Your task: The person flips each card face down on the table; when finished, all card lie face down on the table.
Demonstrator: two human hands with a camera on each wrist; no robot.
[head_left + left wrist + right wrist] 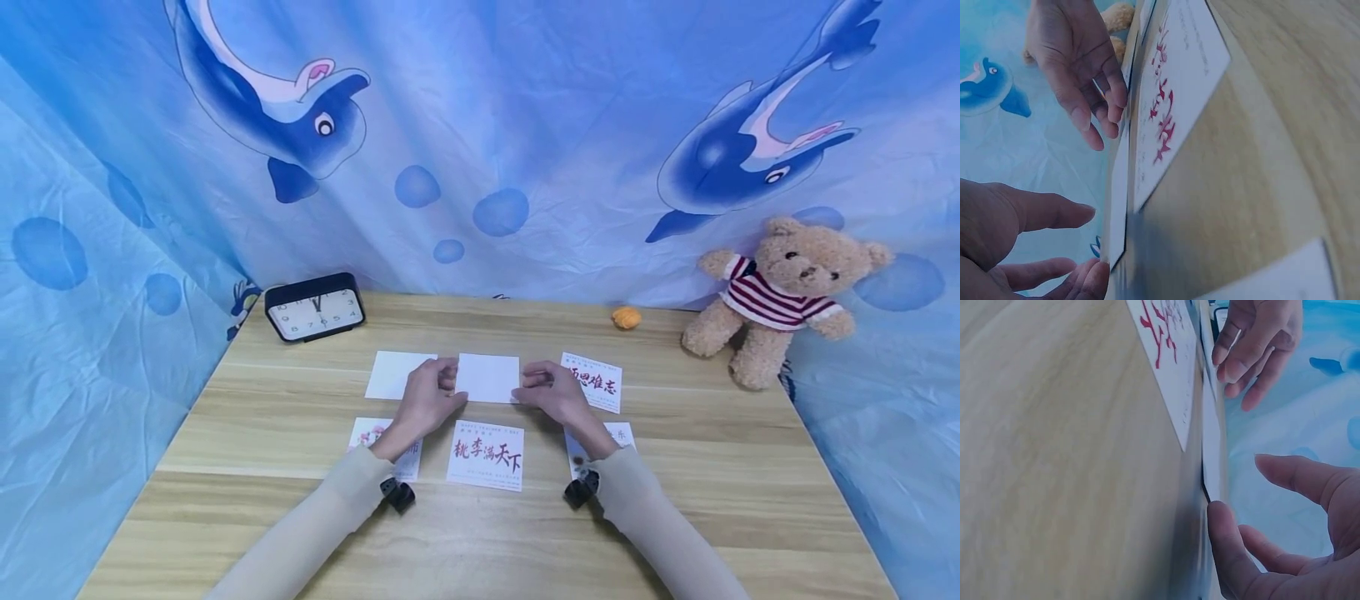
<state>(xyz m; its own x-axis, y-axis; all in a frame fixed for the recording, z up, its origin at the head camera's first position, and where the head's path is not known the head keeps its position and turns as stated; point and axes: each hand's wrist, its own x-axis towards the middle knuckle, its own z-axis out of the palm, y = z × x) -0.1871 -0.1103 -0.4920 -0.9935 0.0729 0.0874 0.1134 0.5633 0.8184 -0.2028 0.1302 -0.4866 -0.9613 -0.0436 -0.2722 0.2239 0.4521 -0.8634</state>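
A blank white card [488, 378] lies flat in the middle of the back row, between both hands. At its left edge is my left hand [429, 398], thumb and fingers spread apart in the left wrist view, fingertips low by the card. My right hand [558, 396] is at the right edge; in the right wrist view a fingertip [1221, 519] meets the card's end while the thumb stays apart. Neither hand pinches it. Another blank card [390, 375] lies left, and a card with red characters [603, 385] lies right, partly behind the right hand.
The front row has a red-lettered card [486, 454] in the middle, a flowered card [408, 465] under the left wrist and a card [621, 433] partly hidden by the right wrist. Behind stand a black clock [315, 308], a small orange object [626, 317] and a teddy bear [783, 292].
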